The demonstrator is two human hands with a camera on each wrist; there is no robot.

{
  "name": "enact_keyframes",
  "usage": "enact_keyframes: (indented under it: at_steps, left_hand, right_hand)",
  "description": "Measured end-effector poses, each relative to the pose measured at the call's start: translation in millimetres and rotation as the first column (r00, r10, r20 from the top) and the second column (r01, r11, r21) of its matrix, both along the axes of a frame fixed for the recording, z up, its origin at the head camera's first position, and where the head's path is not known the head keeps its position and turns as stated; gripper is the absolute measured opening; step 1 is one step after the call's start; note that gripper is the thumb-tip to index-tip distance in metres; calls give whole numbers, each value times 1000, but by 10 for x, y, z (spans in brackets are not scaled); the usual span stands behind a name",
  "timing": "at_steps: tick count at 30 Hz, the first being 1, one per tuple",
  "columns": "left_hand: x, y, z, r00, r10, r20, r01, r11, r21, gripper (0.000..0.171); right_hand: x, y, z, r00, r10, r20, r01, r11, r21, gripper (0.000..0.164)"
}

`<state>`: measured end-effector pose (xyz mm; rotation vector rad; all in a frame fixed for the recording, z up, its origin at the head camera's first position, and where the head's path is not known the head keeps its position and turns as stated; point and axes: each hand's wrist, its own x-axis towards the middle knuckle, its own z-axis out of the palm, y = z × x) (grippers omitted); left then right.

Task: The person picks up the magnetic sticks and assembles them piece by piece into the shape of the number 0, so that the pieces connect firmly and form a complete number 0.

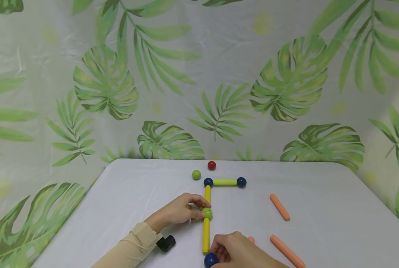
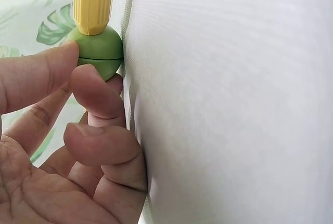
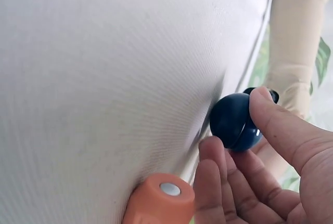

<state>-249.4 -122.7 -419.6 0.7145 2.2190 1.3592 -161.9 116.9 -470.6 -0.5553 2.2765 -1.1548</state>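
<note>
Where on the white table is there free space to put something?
Bare: left of the beige sleeve, right of the orange rods. Crowded: the middle, yellow rods, left hand holding green ball, right hand holding blue ball.

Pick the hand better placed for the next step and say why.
The right hand, probably: it pinches a blue ball close by the near end of the nearer yellow stick, so seating the ball there looks likely next. The left hand holds the green ball at that stick's far end.
</note>
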Motion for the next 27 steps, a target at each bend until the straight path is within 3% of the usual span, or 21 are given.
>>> enact_keyframes:
  at_steps: [5,8,15,23,27]
  left_hand:
    - [8,5,0,1000,2,-2,-2,1000,6,24]
    - [14,9,3,1000,4,-1,-4,1000,9,24]
    - [16,20,18,1000,8,2,-8,1000,2,24]
    - [10,17,3,1000,-5,-10,5,1000,3,25]
    - [9,22,3,1000,-8,-16,8,1000,4,24]
  right_hand:
    - [159,-98,415,999,-15,-31,16,999,45,17]
    - [201,-119,495,998,-28,-49,30,998,50,18]
    - [-75,-2,-220,997,3,-74,-3,1000,-9,24]
    - [103,-109,217,997,-27,-67,29,999,17,23]
    - [101,-124,229,997,-12,-75,13,1000,11,23]
